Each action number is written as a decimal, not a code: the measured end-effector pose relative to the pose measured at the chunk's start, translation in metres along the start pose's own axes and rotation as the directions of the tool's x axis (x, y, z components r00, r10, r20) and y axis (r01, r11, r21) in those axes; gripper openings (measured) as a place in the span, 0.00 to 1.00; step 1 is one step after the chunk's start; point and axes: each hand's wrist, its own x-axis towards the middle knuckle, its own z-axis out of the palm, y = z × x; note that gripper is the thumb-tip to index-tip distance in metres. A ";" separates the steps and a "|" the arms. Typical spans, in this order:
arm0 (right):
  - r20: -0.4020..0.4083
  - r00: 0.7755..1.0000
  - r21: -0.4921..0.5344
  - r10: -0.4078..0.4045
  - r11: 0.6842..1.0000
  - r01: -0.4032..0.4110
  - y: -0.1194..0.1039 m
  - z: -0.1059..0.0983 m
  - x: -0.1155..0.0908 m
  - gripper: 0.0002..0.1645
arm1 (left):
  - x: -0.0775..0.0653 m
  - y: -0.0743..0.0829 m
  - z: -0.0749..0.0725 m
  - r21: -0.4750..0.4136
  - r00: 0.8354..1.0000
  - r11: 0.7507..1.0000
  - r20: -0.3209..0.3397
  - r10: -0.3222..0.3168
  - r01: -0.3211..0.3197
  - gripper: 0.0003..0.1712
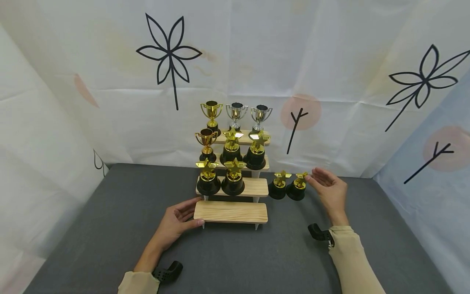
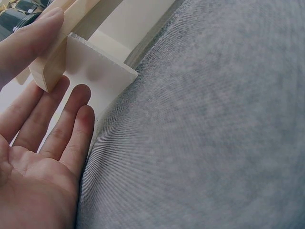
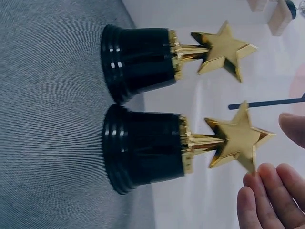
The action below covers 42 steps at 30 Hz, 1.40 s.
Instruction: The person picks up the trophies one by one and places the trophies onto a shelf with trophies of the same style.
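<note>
A tiered wooden display stand [image 1: 230, 211] stands mid-table with small trophies on its upper steps. My left hand [image 1: 176, 222] grips the left end of its lowest step, thumb on one side of the board [image 2: 47, 71] and fingers on the other, near a white support [image 2: 97, 64]. To the stand's right, two gold star trophies with black bases stand side by side on the table. My right hand [image 1: 328, 192] is beside the right-hand star trophy [image 1: 296, 192], thumb and fingers parted around its star tip. The other star trophy [image 1: 277, 190] stands closer to the stand.
The top step carries a gold cup [image 1: 211, 109] and two silver cups [image 1: 260, 114]. Below are a bronze-toned cup [image 1: 207, 139] and two star trophies; the third step bears two more star trophies [image 1: 233, 179]. A patterned white cloth [image 1: 235, 61] hangs behind the grey table [image 1: 235, 261].
</note>
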 end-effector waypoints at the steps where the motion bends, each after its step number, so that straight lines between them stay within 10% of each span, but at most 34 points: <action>1: 0.007 1.000 -0.013 0.016 1.000 -0.016 0.002 0.001 0.000 0.29 | 0.000 0.000 0.000 0.000 1.000 1.000 0.000 0.000 0.000 0.42; 13: 0.055 0.996 -0.140 0.064 0.989 -0.056 0.018 0.010 -0.005 0.28 | 0.000 0.002 0.001 -0.008 1.000 1.000 0.004 0.002 -0.002 0.42; 42: -0.036 0.999 -0.009 0.034 0.999 -0.035 0.016 0.001 -0.012 0.21 | 0.001 0.003 0.002 0.007 1.000 1.000 -0.017 -0.023 0.023 0.42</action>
